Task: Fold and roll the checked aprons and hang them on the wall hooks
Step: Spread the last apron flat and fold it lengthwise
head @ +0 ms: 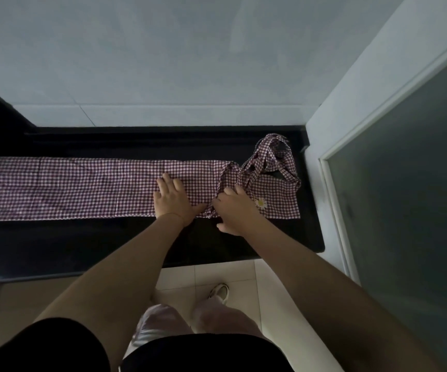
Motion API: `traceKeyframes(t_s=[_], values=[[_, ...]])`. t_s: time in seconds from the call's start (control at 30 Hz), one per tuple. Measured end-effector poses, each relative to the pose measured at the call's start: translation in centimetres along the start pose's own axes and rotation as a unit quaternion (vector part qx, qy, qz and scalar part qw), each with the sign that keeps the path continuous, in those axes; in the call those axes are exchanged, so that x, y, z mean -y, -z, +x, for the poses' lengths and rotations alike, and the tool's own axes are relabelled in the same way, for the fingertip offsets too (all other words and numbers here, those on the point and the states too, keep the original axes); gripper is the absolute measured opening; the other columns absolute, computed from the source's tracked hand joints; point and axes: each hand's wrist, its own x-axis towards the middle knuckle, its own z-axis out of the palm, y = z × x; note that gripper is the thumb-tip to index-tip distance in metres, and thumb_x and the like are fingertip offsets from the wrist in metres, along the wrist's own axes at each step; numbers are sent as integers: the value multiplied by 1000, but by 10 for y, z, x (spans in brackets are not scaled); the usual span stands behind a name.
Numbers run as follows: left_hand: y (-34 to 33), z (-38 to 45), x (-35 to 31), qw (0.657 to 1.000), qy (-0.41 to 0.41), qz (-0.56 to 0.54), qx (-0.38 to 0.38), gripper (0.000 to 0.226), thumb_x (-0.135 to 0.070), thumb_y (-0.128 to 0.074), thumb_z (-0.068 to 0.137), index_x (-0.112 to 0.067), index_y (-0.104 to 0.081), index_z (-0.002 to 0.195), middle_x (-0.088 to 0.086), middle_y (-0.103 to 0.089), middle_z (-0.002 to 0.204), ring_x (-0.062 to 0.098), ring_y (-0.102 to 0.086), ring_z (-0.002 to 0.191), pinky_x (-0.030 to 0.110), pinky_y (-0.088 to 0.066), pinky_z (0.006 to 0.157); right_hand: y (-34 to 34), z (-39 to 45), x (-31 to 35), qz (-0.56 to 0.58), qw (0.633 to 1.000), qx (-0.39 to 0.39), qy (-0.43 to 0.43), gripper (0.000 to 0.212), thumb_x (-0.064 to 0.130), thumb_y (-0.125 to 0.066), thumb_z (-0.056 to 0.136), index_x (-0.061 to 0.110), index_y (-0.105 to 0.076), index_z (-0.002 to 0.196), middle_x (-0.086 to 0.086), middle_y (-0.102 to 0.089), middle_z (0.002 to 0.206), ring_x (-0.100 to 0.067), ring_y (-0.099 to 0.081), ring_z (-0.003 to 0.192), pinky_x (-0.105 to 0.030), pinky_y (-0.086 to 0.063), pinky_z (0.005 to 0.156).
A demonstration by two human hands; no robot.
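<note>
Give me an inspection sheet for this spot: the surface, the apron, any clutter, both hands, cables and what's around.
Surface: black counter, glossy, running along the wall.
Job's things: checked apron folded into a long strip lying flat on the counter; its straps bunched in loops at the right end; daisy patch near that end. No roll begun yet.
Clutter: nothing seen.
Hands: left hand pressed flat on the strip, fingers straight; right hand on the fabric beside the gathered straps, grip unclear.
Cables: nothing seen.
Surroundings: pale tiled wall behind; frosted glass door to the right; light floor tiles below; no wall hooks in view.
</note>
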Motion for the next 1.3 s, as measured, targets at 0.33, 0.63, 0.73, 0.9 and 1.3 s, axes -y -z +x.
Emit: traceKeyframes(t_s=[0.33,0.63,0.73,0.9,1.3], values=[[5,-3,14,998,-26,-42,31,122,-74,-63,77,-6,1,156,18,13,164,37,8,151,53,-13,121,21,-8,22,404,880,158,-196,36,25,-49,101,0,-57,127,-14,-64,113,-34,-63,103,-44,-49,91],[7,-2,10,999,-32,-18,39,123,-76,-59,78,-4,4,156,21,14,163,39,8,151,53,-12,121,-15,-47,9,271,722,616,-161,48,42,-65,93,9,-60,127,-9,-62,131,-27,-58,122,-44,-47,102],[8,-1,9,999,-30,-14,41,124,-75,-61,77,-4,2,156,21,13,163,40,7,151,54,-13,121,-6,-34,10,360,738,536,-195,55,53,-58,94,6,-63,124,-11,-63,130,-27,-60,121,-42,-47,105],[12,-2,16,998,-38,-10,42,118,-77,-63,73,-21,0,157,24,8,162,45,2,149,57,-18,118,4,-11,-6,397,868,83,-287,15,29,-54,98,15,-61,97,-5,-64,94,-23,-65,90,-32,-53,77],[7,-2,44,997,43,-30,63,104,-91,-26,77,-33,7,157,26,16,161,50,12,147,65,-9,116,-5,20,-44,-113,991,53,-44,17,30,-65,88,18,-72,97,-1,-67,107,-25,-51,125,-47,-4,121]])
